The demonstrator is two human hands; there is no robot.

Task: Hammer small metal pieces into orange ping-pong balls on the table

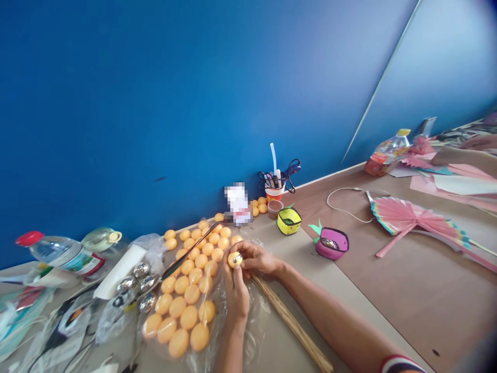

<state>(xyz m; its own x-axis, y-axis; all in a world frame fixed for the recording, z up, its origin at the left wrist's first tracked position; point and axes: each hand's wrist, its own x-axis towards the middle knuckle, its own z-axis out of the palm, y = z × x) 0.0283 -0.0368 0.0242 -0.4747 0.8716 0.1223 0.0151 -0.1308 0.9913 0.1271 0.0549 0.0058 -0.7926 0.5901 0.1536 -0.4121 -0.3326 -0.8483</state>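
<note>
An orange ping-pong ball [232, 258] with a small shiny silvery patch on it is held up between my two hands. My left hand [235, 292] closes round it from the left and below, thumb pointing up. From the right, my right hand [261, 259] has its fingers bent against the same ball, the fingertips at the silvery patch. What that patch is, I cannot make out. Just left of my hands lies a clear plastic bag of many orange ping-pong balls [188, 317]. A bundle of thin wooden sticks [291, 324] runs under my right wrist.
Yellow basket [289, 226] and purple basket [337, 242] stand right. A tool-filled cup [275, 192] is by the blue wall. Silver balls [147, 302] and a red-capped bottle [64, 253] lie left. Farther right are a pink paper fan [415, 217] and another person's arm [466, 155].
</note>
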